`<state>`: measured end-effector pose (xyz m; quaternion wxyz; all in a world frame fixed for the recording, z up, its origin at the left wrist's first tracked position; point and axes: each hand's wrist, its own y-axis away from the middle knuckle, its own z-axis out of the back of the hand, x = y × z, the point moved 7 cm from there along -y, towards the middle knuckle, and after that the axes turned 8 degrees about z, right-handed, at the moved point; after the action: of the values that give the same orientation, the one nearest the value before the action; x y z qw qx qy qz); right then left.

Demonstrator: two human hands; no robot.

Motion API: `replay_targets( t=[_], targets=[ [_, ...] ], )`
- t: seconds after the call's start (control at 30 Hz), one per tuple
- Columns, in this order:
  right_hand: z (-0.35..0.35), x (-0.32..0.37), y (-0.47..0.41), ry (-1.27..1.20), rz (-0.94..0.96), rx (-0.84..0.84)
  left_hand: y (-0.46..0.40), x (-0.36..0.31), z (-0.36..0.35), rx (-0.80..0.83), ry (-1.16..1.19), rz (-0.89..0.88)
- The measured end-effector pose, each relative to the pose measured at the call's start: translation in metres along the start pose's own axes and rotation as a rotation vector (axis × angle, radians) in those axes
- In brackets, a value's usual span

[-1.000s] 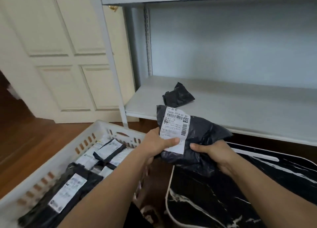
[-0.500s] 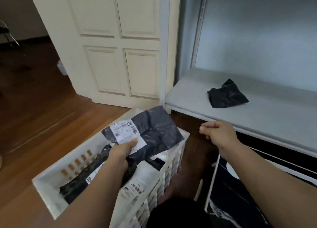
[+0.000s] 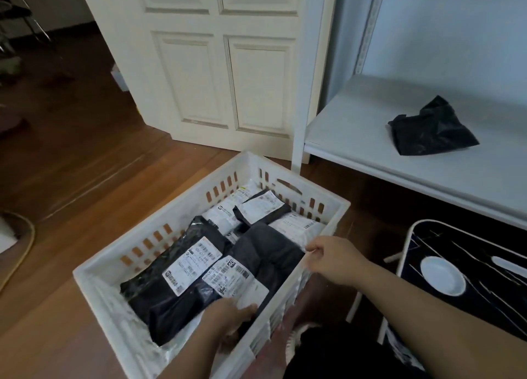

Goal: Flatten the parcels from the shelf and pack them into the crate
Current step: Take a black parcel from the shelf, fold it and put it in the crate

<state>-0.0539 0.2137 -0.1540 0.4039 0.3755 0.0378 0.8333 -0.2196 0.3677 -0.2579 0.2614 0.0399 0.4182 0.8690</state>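
Floor: a brown wooden floor (image 3: 85, 179) is carrying the crate; a curved tan rim of something is showing at the far left edge.
Crate: a white slotted plastic crate (image 3: 159, 236) is sitting on the floor, left of the shelf, and is holding several flat parcels.
Long parcel: a black plastic parcel with a white barcode label (image 3: 171, 267) is lying along the crate's left side.
Newest parcel: a dark grey plastic parcel with a white label marked 40 (image 3: 256, 264) is lying flat just beside the long one, on top of the others.
Left hand (image 3: 228, 318): it is reaching inside the crate's near end, its grip resting on the near edge of the dark grey parcel, thumb lying on the white label; the fingers underneath are hidden.
Back parcels: white and black labelled parcels (image 3: 256, 207) are lying at the crate's far end.
Right hand (image 3: 336, 259): its grip is pinching the crate's right rim, fingers curling over the edge.
Door: a cream panelled door (image 3: 222, 65) is standing behind the crate.
Shelf: a white shelf board (image 3: 356, 127) is carrying one crumpled black plastic parcel (image 3: 430, 127), well apart from the crate.
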Motion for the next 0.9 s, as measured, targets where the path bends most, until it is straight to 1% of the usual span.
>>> replay_targets(
  t=[0.03,0.1,0.13,0.17,0.23,0.27,0.3,0.4,0.5,0.7,0.9],
  targets=[
    [-0.004,-0.001,-0.002,0.013,0.012,0.015,0.002,-0.001,0.004,0.012,-0.126,-0.021],
    [-0.007,-0.004,-0.007,0.040,0.024,-0.007,0.009,-0.007,0.012,0.057,-0.281,-0.051],
    [-0.006,-0.005,-0.010,0.073,0.034,-0.040,0.014,-0.017,0.023,0.014,-0.349,-0.091],
    [-0.005,-0.004,-0.013,0.142,0.049,-0.081,0.018,-0.032,0.036,-0.109,-0.404,-0.166],
    [-0.005,-0.001,-0.018,0.355,0.081,-0.140,0.024,-0.061,0.061,-0.441,-0.432,-0.359],
    [-0.008,0.000,-0.022,0.448,0.093,-0.134,0.023,-0.070,0.065,-0.532,-0.439,-0.416],
    [-0.013,-0.001,-0.026,0.518,0.110,-0.100,0.015,-0.073,0.060,-0.538,-0.473,-0.441],
    [-0.033,-0.009,-0.034,0.656,0.173,0.095,-0.019,-0.062,0.023,-0.356,-0.626,-0.399],
    [-0.047,-0.018,-0.035,0.693,0.204,0.203,-0.039,-0.050,-0.008,-0.277,-0.641,-0.372],
    [-0.056,-0.029,-0.041,0.631,0.221,0.241,-0.064,-0.037,-0.035,-0.227,-0.685,-0.285],
    [-0.056,-0.030,-0.042,0.610,0.229,0.251,-0.069,-0.038,-0.039,-0.182,-0.721,-0.258]
  ],
)
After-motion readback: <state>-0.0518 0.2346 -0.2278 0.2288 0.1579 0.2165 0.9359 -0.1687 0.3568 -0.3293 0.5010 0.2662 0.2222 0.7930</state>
